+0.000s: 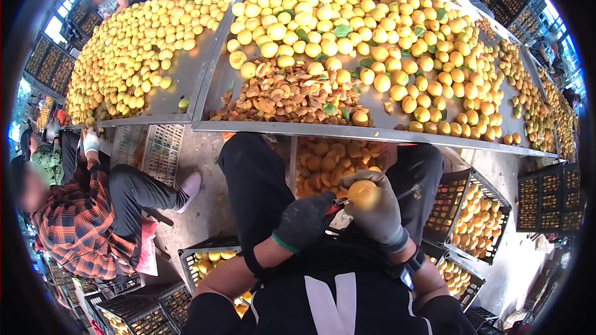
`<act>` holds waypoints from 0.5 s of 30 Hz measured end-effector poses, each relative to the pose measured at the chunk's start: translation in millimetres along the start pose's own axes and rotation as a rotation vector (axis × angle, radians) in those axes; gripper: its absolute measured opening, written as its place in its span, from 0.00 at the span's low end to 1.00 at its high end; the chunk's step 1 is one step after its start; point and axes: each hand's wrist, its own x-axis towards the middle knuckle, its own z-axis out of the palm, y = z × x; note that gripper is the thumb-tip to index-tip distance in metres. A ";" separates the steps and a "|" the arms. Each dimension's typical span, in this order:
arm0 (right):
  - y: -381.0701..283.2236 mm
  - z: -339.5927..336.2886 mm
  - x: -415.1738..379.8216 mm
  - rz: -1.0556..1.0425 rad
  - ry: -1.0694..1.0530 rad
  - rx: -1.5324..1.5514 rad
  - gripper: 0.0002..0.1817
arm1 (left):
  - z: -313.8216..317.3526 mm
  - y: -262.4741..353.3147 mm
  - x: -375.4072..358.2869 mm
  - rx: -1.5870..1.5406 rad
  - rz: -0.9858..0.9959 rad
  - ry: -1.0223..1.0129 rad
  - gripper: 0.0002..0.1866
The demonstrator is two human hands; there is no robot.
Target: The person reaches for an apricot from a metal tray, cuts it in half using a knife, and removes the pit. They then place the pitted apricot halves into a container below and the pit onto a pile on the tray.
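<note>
My left hand (304,220), in a dark glove with a green cuff, is closed around a small knife (333,209) with a red handle. Its short metal blade points right, against the side of a yellow-orange apricot (364,195). That apricot is gripped in my right hand (380,214), which wears a grey, stained glove; both hands meet above my lap. Just beyond them, between my knees, stands a crate of orange apricots (332,164). Above my knees runs the metal rim of the sorting table (310,129).
Whole apricots (347,6) with a few leaves cover much of the table, beside a heap of brown-orange apricot pieces (288,93). Black crates of fruit (475,217) stand at my right. A person in a plaid shirt (81,223) sits at my left; others work around the table.
</note>
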 end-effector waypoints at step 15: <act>12.3 12.3 11.5 0.041 0.132 0.388 0.27 | 23.3 -5.4 9.2 0.048 -0.007 0.176 0.18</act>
